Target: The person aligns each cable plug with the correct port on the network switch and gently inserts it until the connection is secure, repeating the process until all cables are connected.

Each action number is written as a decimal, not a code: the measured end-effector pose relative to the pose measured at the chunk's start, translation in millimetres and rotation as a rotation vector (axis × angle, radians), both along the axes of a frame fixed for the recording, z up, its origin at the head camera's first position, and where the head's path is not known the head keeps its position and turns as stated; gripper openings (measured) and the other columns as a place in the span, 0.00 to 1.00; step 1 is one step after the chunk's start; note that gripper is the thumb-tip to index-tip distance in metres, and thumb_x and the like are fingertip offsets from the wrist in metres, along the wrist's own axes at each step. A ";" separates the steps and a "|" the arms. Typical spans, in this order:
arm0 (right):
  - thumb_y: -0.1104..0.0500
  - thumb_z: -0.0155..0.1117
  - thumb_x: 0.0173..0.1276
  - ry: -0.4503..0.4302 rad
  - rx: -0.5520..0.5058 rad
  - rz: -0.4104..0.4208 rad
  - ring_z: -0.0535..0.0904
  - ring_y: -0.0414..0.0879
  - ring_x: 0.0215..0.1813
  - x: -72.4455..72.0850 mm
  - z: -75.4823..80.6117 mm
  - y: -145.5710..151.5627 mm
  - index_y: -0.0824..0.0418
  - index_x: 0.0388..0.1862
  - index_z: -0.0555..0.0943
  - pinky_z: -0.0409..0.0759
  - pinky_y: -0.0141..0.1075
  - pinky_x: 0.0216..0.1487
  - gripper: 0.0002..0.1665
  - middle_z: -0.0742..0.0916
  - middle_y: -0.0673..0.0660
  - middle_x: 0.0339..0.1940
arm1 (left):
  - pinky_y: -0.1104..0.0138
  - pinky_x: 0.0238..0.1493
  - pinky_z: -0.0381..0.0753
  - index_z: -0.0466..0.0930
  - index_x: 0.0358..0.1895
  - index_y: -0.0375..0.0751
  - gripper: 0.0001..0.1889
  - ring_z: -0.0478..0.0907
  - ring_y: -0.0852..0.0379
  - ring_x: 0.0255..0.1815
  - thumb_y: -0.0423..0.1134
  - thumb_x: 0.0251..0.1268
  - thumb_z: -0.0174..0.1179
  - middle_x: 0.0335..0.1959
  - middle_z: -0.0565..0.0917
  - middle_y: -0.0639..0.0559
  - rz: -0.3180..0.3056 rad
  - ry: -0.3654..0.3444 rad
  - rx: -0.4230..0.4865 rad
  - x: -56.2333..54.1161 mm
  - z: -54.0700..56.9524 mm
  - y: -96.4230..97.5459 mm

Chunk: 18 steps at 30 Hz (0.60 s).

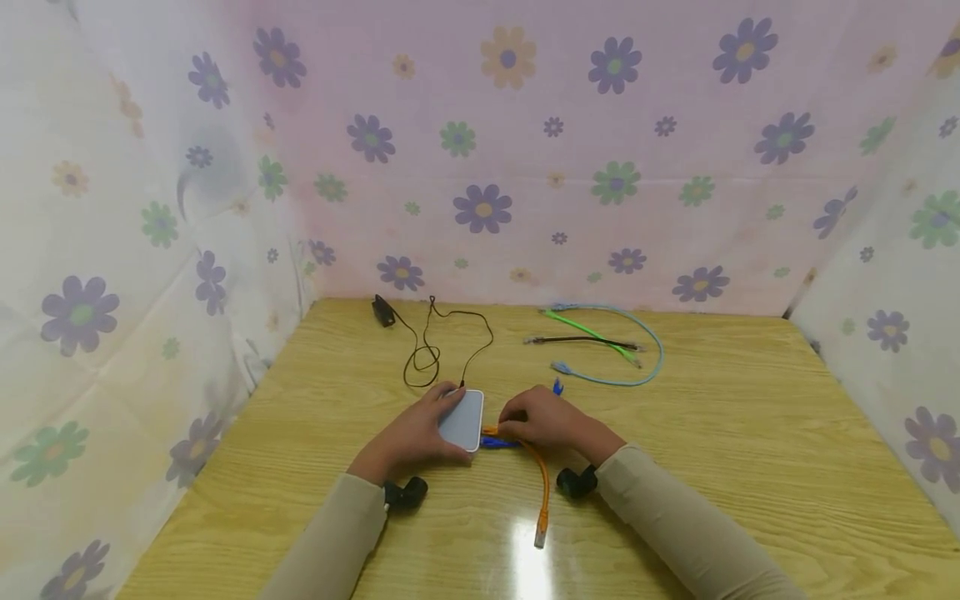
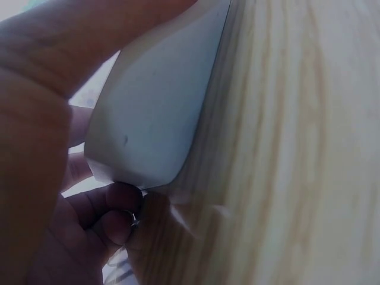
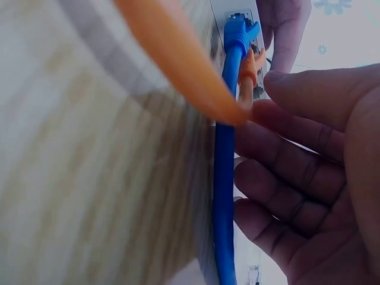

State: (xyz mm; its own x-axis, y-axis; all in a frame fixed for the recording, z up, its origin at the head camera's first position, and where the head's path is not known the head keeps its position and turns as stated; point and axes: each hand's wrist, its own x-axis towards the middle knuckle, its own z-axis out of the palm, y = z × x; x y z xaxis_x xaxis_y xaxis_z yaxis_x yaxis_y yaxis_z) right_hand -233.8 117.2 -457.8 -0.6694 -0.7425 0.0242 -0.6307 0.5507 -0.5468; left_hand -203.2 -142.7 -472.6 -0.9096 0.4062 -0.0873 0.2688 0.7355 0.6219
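A white network switch (image 1: pixel 461 420) with a grey top lies on the table, gripped across its sides by my left hand (image 1: pixel 423 429). In the left wrist view, its pale casing (image 2: pixel 157 101) sits between thumb and fingers. The right wrist view shows a blue plug (image 3: pixel 237 34) and an orange plug (image 3: pixel 248 66) side by side in its ports. Beside the ports, my right hand (image 1: pixel 546 419) pinches the orange network cable (image 1: pixel 545 479) close behind its plug. The orange cable's other end lies toward the front. The blue network cable (image 1: pixel 497 442) passes partly hidden under my right hand.
A black power adapter (image 1: pixel 383 312) lies at the back left, its thin cord (image 1: pixel 480 346) running to the switch. Behind my right hand are a light blue cable (image 1: pixel 660 350), a green cable (image 1: pixel 581 327) and a black cable (image 1: pixel 581 338). A flowered cloth (image 1: pixel 555 167) hangs behind the table.
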 end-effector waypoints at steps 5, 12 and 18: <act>0.53 0.61 0.71 0.012 -0.010 -0.001 0.79 0.32 0.32 -4.4 2.5 -0.1 0.51 0.42 0.87 0.77 0.29 0.36 0.10 0.89 0.46 0.38 | 0.57 0.53 0.74 0.55 0.77 0.55 0.59 0.70 0.50 0.60 0.66 0.36 0.75 0.76 0.56 0.55 -0.004 0.006 -0.012 0.2 1.8 0.6; 0.54 0.62 0.70 0.094 0.005 -0.034 0.82 0.39 0.38 -13.7 6.2 1.2 0.53 0.42 0.88 0.78 0.32 0.39 0.09 0.88 0.49 0.40 | 0.58 0.53 0.74 0.55 0.77 0.54 0.60 0.70 0.50 0.59 0.67 0.36 0.74 0.75 0.56 0.55 -0.018 0.021 -0.011 -0.8 -0.4 -0.8; 0.54 0.62 0.70 0.101 0.015 -0.102 0.80 0.39 0.37 -22.2 7.9 4.2 0.54 0.43 0.87 0.77 0.32 0.38 0.10 0.86 0.49 0.40 | 0.58 0.54 0.74 0.55 0.77 0.52 0.60 0.70 0.51 0.60 0.67 0.36 0.74 0.75 0.57 0.54 -0.038 0.037 -0.022 -1.5 -2.0 -1.1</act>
